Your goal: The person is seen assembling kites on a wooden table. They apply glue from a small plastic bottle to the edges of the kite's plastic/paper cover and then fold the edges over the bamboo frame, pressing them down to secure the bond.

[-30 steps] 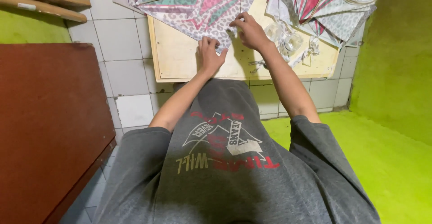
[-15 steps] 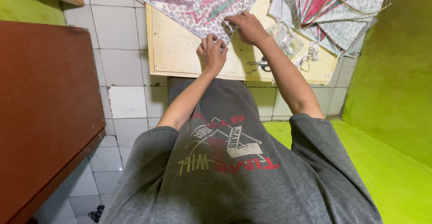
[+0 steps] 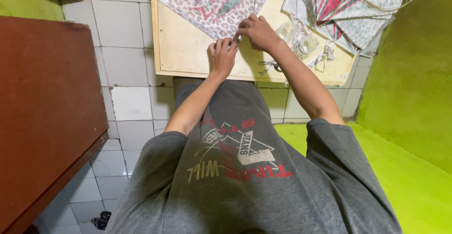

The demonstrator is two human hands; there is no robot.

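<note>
White floor tiles and green walls frame a pale wooden table (image 3: pixel 183 50).
Both hands meet at the lower corner of a leopard-print paper kite (image 3: pixel 212 3) lying on it: the left hand (image 3: pixel 222 55) pinches the kite's tip, the right hand (image 3: pixel 254 29) pinches the same corner from just beside it. More kites (image 3: pixel 358 8) lie stacked to the right, and a brown wooden panel (image 3: pixel 42 111) stands at left.
</note>
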